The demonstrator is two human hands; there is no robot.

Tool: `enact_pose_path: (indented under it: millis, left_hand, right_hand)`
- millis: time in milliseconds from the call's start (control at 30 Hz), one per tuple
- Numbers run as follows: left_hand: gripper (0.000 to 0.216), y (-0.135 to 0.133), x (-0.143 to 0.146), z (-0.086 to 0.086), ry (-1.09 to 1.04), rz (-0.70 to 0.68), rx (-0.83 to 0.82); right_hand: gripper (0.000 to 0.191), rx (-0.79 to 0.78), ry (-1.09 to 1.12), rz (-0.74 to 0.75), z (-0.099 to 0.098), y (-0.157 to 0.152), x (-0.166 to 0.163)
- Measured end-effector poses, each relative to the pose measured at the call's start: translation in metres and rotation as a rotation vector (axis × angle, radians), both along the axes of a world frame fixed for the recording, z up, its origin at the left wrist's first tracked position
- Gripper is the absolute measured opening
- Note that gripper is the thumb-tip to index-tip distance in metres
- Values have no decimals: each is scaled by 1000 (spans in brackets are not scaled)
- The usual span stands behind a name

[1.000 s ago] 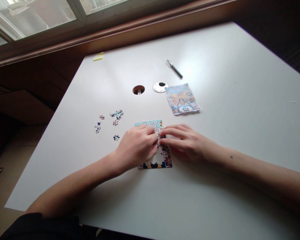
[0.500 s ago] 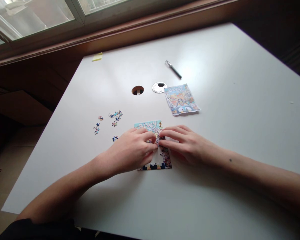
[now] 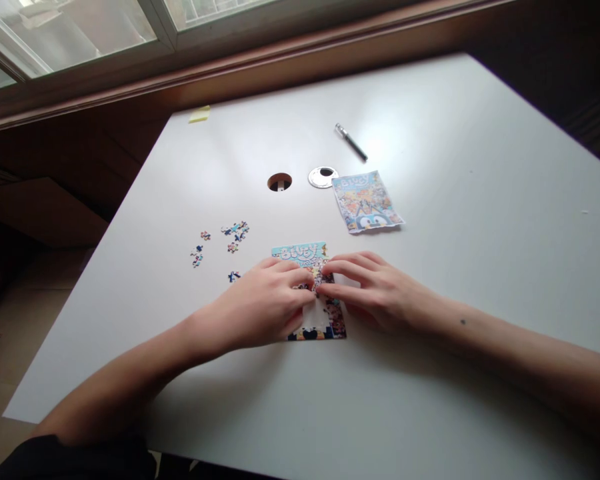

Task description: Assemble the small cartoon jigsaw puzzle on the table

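A partly assembled jigsaw puzzle (image 3: 300, 252) lies on the white table in front of me, with a pale gap in its lower middle. Over its left side rests my left hand (image 3: 273, 297), fingers curled and thumb tip close to them at the centre; whatever is between them is hidden. My right hand (image 3: 375, 290) reaches in from the right, its fingers apart and the tips touching the puzzle's right half. The two hands' fingertips nearly meet. Left of the puzzle lie loose puzzle pieces (image 3: 239, 231), with another piece (image 3: 234, 276) near my left knuckles.
A printed reference picture (image 3: 367, 200) lies beyond the puzzle, overlapping a round metal cover (image 3: 322, 177). Beside that is a round hole (image 3: 279, 182) in the table (image 3: 430, 133). A marker pen (image 3: 351, 142) and a yellow sticky note (image 3: 199, 115) lie farther back.
The view has shifted slightly. My left fingers have drawn back a little from the puzzle's middle, showing more of its top lettering. My right hand stays almost in place.
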State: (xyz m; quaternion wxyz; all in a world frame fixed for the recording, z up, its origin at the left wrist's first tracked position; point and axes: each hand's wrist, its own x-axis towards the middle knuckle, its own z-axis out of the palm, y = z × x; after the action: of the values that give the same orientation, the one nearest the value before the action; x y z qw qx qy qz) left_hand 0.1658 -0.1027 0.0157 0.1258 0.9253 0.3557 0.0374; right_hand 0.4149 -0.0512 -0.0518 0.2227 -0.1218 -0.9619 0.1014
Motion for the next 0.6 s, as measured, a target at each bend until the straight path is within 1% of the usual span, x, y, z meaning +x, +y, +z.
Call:
enact_pose_path:
  millis: [67,133,167,200,267,333,400,533,600]
  left_hand:
    - [23,4,-13,1,-68,14,-26]
    - [22,3,-27,-2,-87,104,27]
    - [27,1,-33,-6,-79,147,68]
    - [37,-2,-38,-11,-76,173,99]
    - [63,-10,-45,-23,-75,181,118]
    - [77,-17,-48,-34,-81,165,128]
    - [75,-22,-49,-40,-103,132,143]
    - [51,-26,-50,-45,-190,45,195]
    - [47,-26,-50,-48,-229,20,216]
  right_hand:
    - [42,-8,-7,-1,1,0,0]
    - [42,-14,-8,-8,2,-1,1]
    - [41,-13,-1,-10,2,-1,1]
    - [40,-13,11,-11,2,-1,1]
    - [36,-19,42,-12,3,-2,1]
    - [33,-36,68,-7,3,-2,1]
    - [33,-49,67,13,4,-2,1]
    - [37,-41,0,56,6,0,1]
    - [39,-34,-31,56,8,-1,0]
